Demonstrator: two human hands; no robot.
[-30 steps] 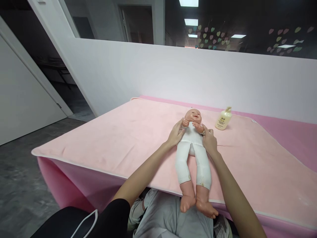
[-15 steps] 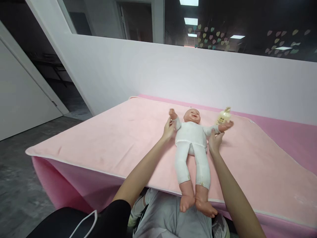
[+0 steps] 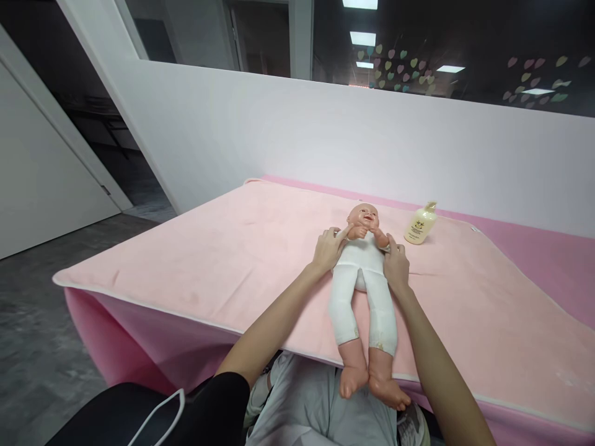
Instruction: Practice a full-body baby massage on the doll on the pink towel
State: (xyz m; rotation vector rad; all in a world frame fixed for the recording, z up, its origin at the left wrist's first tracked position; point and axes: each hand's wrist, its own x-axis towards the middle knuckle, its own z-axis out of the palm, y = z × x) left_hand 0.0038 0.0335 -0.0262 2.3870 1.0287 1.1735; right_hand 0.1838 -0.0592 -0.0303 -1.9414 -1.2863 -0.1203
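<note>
A baby doll (image 3: 360, 275) with a white cloth body lies face up on the pink blanket (image 3: 204, 260), its feet sticking out past the front edge. Both doll arms are folded in over its chest, the small fists close together below the chin. My left hand (image 3: 329, 249) is closed around the doll arm on the left side, index finger stretched along it towards the doll's fist. On the other side my right hand (image 3: 396, 267) grips the other doll arm near the wrist. Part of each doll sleeve is hidden behind my fingers.
A pale yellow pump bottle (image 3: 419, 224) stands on the blanket, right of the doll's head. Behind the table rises a white partition (image 3: 288, 130) with dark glass above. The blanket's front edge hangs over my lap, and a white door (image 3: 41, 161) is at the left.
My hands have brought the doll's arms from spread wide out to the sides inward over its chest. The pump bottle, partly covered before by a doll hand, now shows fully.
</note>
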